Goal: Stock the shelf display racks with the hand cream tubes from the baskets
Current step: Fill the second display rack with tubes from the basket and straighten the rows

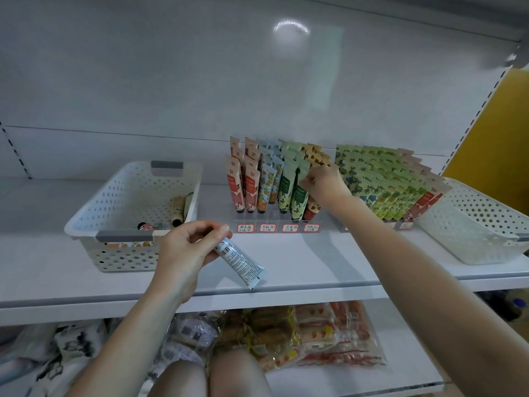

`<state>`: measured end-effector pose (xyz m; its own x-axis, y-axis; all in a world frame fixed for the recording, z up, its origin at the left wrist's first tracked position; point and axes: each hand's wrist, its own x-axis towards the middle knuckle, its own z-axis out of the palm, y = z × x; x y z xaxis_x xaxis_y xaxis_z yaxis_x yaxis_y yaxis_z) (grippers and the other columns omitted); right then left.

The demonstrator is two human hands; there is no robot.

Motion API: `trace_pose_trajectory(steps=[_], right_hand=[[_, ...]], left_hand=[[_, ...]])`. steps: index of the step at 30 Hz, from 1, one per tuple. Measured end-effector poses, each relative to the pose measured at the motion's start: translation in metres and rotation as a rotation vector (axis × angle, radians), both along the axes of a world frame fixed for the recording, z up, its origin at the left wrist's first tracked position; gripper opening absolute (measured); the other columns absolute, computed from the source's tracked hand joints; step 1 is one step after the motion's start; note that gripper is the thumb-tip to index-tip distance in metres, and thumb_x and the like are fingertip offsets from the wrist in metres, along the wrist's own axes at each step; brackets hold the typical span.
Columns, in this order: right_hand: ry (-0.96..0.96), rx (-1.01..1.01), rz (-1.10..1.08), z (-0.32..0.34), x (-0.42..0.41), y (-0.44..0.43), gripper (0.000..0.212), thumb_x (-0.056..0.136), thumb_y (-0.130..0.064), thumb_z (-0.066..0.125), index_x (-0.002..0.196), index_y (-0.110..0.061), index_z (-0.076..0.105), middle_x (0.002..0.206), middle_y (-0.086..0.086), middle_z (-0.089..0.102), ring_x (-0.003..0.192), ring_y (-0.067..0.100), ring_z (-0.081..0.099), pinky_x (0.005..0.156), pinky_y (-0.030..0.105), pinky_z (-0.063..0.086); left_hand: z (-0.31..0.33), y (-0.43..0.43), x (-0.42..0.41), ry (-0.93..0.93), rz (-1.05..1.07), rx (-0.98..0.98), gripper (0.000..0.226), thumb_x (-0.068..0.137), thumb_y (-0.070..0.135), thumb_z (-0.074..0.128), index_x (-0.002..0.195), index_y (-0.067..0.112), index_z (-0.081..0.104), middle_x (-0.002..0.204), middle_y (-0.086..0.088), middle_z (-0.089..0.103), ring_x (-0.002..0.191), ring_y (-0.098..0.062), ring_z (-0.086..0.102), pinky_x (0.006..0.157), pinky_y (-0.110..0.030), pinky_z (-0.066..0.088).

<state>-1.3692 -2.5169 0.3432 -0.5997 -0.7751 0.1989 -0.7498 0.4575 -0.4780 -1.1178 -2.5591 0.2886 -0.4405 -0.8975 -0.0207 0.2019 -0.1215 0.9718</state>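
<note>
Basket [120, 256] beside rack [272, 216]; left fingers [218, 229] pinch white tube [243, 265], right fingers [308, 183] pinch green tube [299, 197].

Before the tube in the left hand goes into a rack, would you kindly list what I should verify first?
1. Grip on the white tube: ok, the left hand pinches it near the cap end.
2. Tube's design known: cannot tell, only its barcode side faces the camera.
3. Rack access: not ok, the right hand is in the way, pinching the top of a dark green tube.
4. Free slot in the labelled rack: cannot tell, the right hand hides part of the rows.
5. Stock left in the left basket: ok, a few tubes lie inside.
</note>
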Motion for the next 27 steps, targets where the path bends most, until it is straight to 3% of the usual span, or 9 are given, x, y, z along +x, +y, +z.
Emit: trace_pose_trajectory(steps=[2,7,13,18,22,25,27], right_hand=[[0.026,-0.013,-0.008,0.000,-0.001,0.003,0.027,0.094,-0.014,0.050,0.081,0.008,0.054,0.081,0.027,0.059,0.085,0.044,0.064,0.064,0.040,0.051],[0.086,-0.030,-0.024,0.006,-0.001,0.010,0.032,0.095,-0.018,0.049,0.098,0.013,0.059,0.091,0.031,0.064,0.085,0.042,0.065,0.076,0.048,0.054],[0.086,-0.088,-0.046,0.013,-0.001,0.013,0.032,0.096,-0.018,0.046,0.096,0.011,0.059,0.088,0.030,0.066,0.081,0.040,0.066,0.070,0.041,0.054],[0.084,-0.167,-0.075,0.019,-0.003,0.021,0.029,0.096,-0.016,0.045,0.095,0.010,0.060,0.087,0.028,0.066,0.078,0.040,0.067,0.070,0.047,0.056],[0.097,-0.258,-0.051,0.020,0.002,0.028,0.025,0.096,-0.012,0.044,0.088,0.004,0.060,0.080,0.020,0.067,0.069,0.029,0.069,0.065,0.036,0.057],[0.034,-0.321,-0.039,0.018,0.008,0.033,0.026,0.097,-0.015,0.045,0.086,0.004,0.060,0.077,0.018,0.065,0.060,0.019,0.067,0.064,0.037,0.055],[-0.065,-0.387,-0.031,0.017,0.015,0.038,0.028,0.096,-0.018,0.048,0.085,0.004,0.061,0.075,0.016,0.066,0.055,0.016,0.064,0.064,0.040,0.056]], left_hand=[[0.001,-0.001,0.000,0.000,-0.001,-0.004,0.002,0.082,0.006,0.064,0.082,0.005,0.066,0.084,-0.015,0.070,0.082,-0.019,0.067,0.071,-0.027,0.058],[0.003,0.000,0.001,0.005,0.009,-0.005,0.002,0.081,0.006,0.064,0.082,0.006,0.065,0.084,-0.013,0.070,0.081,-0.018,0.068,0.070,-0.026,0.058],[0.006,0.002,0.000,0.035,0.019,-0.007,0.006,0.081,0.005,0.064,0.086,0.002,0.065,0.084,-0.013,0.070,0.075,-0.014,0.068,0.066,-0.023,0.058],[0.010,0.003,0.000,0.065,0.024,-0.012,0.003,0.081,0.005,0.064,0.084,0.004,0.065,0.080,-0.011,0.070,0.072,-0.012,0.068,0.061,-0.020,0.056],[0.014,0.006,-0.001,0.095,0.031,-0.013,0.003,0.082,0.004,0.063,0.084,0.001,0.064,0.077,-0.009,0.070,0.068,-0.009,0.068,0.060,-0.019,0.056],[0.018,0.009,-0.002,0.126,0.047,-0.014,0.002,0.082,0.004,0.063,0.083,0.003,0.062,0.084,-0.013,0.069,0.073,-0.010,0.069,0.064,-0.019,0.057],[0.020,0.010,-0.002,0.158,0.064,-0.016,0.002,0.083,0.006,0.062,0.081,0.006,0.062,0.089,-0.013,0.068,0.087,-0.017,0.068,0.072,-0.021,0.057]])
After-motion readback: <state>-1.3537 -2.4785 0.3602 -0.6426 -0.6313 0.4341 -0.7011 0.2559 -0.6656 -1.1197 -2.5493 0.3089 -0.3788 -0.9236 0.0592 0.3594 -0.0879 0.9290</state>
